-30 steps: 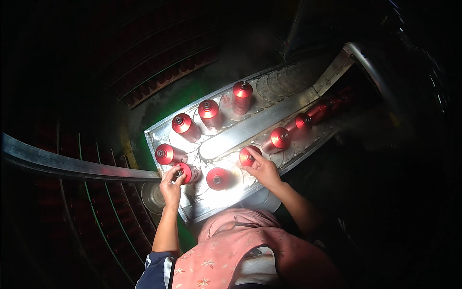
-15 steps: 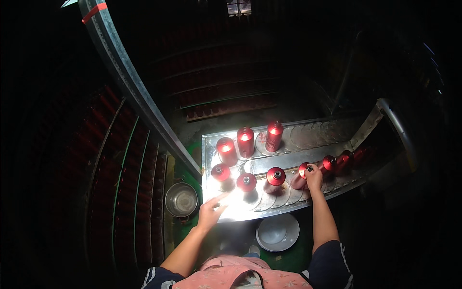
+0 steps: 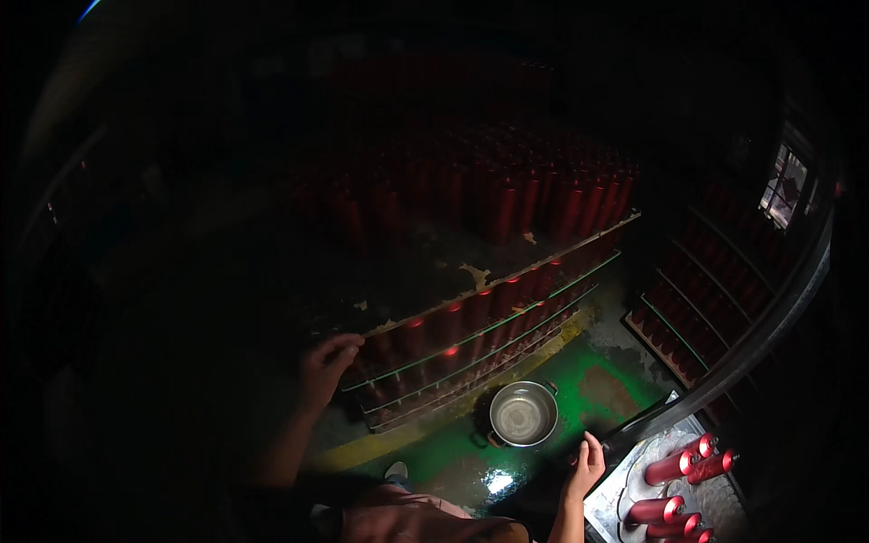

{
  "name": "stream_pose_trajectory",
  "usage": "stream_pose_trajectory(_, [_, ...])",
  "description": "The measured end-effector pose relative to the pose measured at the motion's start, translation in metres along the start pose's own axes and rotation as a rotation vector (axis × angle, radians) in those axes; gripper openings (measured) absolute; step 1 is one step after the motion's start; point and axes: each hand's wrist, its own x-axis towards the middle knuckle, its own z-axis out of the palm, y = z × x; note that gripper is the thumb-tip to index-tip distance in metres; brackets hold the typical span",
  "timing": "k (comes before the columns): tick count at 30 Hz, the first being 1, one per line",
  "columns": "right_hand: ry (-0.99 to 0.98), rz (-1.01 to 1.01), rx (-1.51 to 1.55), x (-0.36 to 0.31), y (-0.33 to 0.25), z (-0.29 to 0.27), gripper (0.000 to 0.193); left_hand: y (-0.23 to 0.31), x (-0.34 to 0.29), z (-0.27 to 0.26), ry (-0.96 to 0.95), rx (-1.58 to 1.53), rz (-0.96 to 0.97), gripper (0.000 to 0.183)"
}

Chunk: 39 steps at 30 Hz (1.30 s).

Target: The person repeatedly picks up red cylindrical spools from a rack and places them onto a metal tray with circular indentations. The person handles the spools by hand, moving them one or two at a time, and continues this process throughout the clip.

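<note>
My left hand is raised in dim light beside the near left corner of a rack shelf, its fingers stretched loosely with nothing visible in them. Whether they touch the shelf edge, I cannot tell. My right hand is near the left edge of the metal table, fingers apart and slightly bent, holding nothing I can see. On that table stand several shiny red metal bottles with narrow necks. More dark red bottles stand grouped on the rack's top and on its lower levels.
A round steel pot with side handles sits on the green floor between rack and table. A curved metal post rises beside the table. A second bottle rack is at the right, below a window.
My view has swung left from the table to the rack. My right hand has let go of the red bottle's neck. My left hand has moved away from the table to the rack.
</note>
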Motion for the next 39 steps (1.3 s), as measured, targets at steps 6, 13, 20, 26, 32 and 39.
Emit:
stream_pose_trajectory(6, [-0.724, -0.714, -0.220, 0.139, -0.129, 0.395, 0.054, 0.014, 0.242, -0.079, -0.007, 0.809, 0.329, 0.051])
stream_pose_trajectory(13, [-0.824, -1.041, -0.692, 0.241, -0.113, 0.634, 0.047, -0.051, 0.342, -0.035, -0.047, 0.859, 0.389, 0.057])
stream_pose_trajectory(20, [-0.590, -0.836, -0.596, 0.178, -0.132, 0.606, 0.049, -0.064, 0.329, -0.057, 0.160, 0.720, 0.525, 0.043])
stream_pose_trajectory(26, [-0.282, -0.787, -0.245, 0.161, -0.079, 0.424, 0.053, -0.067, 0.278, -0.059, 0.152, 0.536, 0.787, 0.038])
stream_pose_trajectory(32, [0.006, -0.336, 0.026, 0.025, -0.084, 0.133, 0.056, -0.004, 0.126, -0.017, -0.202, 0.041, 0.543, 0.037])
stream_pose_trajectory(39, [0.523, -0.040, 0.216, -0.166, -0.037, -0.141, 0.066, -0.002, -0.080, 0.176, -0.843, -0.637, -0.066, 0.052])
